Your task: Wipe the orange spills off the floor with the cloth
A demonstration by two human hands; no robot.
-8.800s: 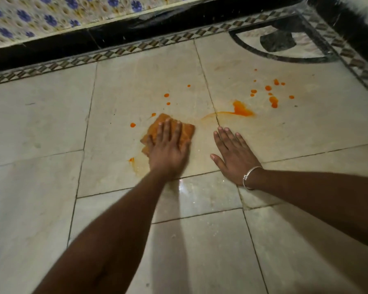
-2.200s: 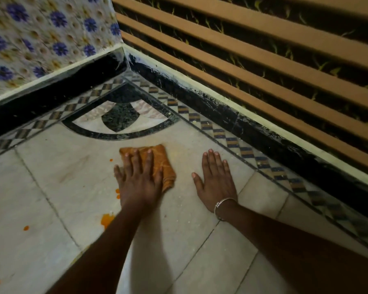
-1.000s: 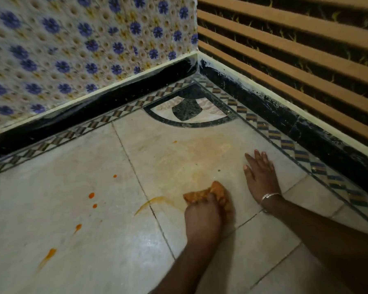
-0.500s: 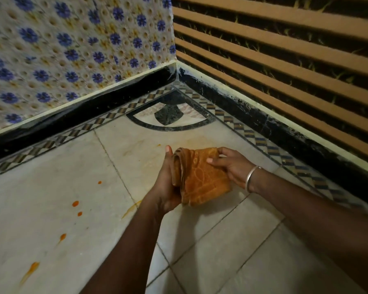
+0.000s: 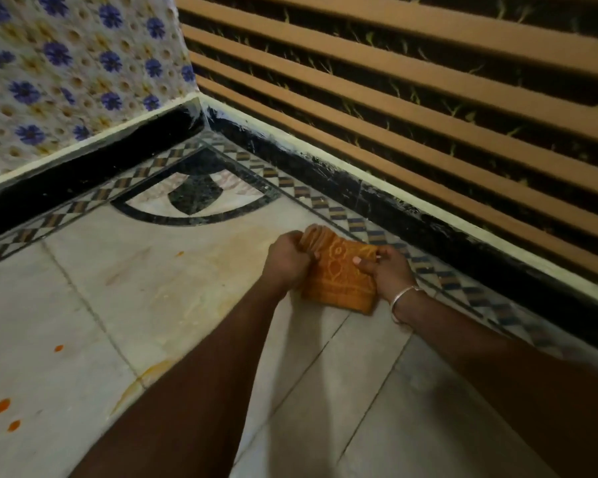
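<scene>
We lift the cloth point(image 5: 339, 274) off the floor point(image 5: 159, 291) and hold it in both hands at the centre of the frame, just in front of the chequered border point(image 5: 439, 277) that runs along the black skirting. A second ago the left hand point(image 5: 288, 260) was pressing that cloth to the tiles while the right hand point(image 5: 382, 267) lay flat beside it; now the left hand is closed around the cloth's bunched upper left edge and the right hand pinches its right side, thumb over the patterned face, so both are clamped on it. The cloth hangs folded between them, its lower edge close to the floor, though we cannot tell whether it touches.

We read this as a pause to refold, turning a cleaner face outward. The tile in the centre, wiped moments earlier, carries only a faint yellowish film. Work remains: an orange streak point(image 5: 142, 381) lies along the tile joint at lower left, two orange drops point(image 5: 2, 405) sit near the left edge of the frame, another drop point(image 5: 59, 348) lies above them, and a tiny speck point(image 5: 179, 253) shows left of centre. Those marks, we judge, are where the cloth must go next.
</scene>
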